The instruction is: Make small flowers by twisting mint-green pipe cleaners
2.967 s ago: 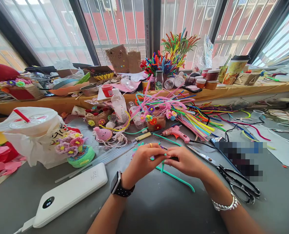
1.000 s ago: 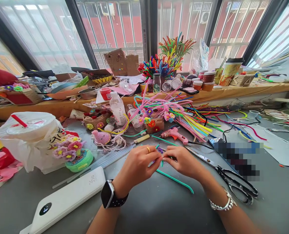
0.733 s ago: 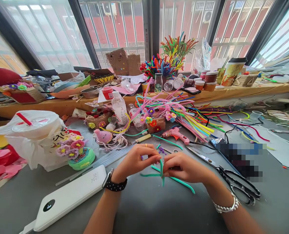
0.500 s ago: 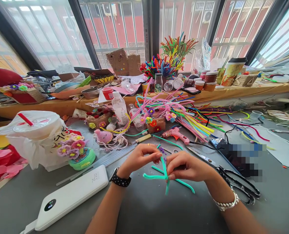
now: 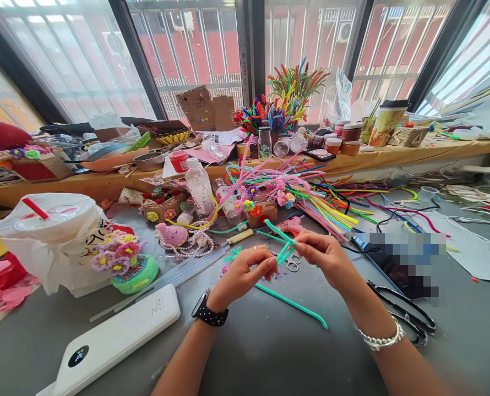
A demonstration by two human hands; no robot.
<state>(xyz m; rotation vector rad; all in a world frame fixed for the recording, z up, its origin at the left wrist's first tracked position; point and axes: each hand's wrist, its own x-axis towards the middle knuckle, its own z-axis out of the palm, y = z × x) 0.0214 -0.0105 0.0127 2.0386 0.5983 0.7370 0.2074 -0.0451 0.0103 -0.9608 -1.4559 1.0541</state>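
Mint-green pipe cleaner [image 5: 288, 242]: bent into several prongs, up between both hands.
Right hand [image 5: 323, 254]: pinching the joint with thumb and fingertips.
Left hand [image 5: 249, 268]: curled at the lower prongs; cannot tell whether gripping.
Loose green stem [image 5: 290, 301]: lying below both hands.
White power bank [image 5: 123, 335]: left of left hand.

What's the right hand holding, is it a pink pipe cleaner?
No, the right hand pinches green pipe cleaners between its fingers.

The one head camera looks forward and down from behind and above the left hand [image 5: 247, 270] and right hand [image 5: 325, 254], near enough to include both forearms [image 5: 187, 352], reaching beyond to ledge [image 5: 377, 158] and windows [image 5: 195, 49].
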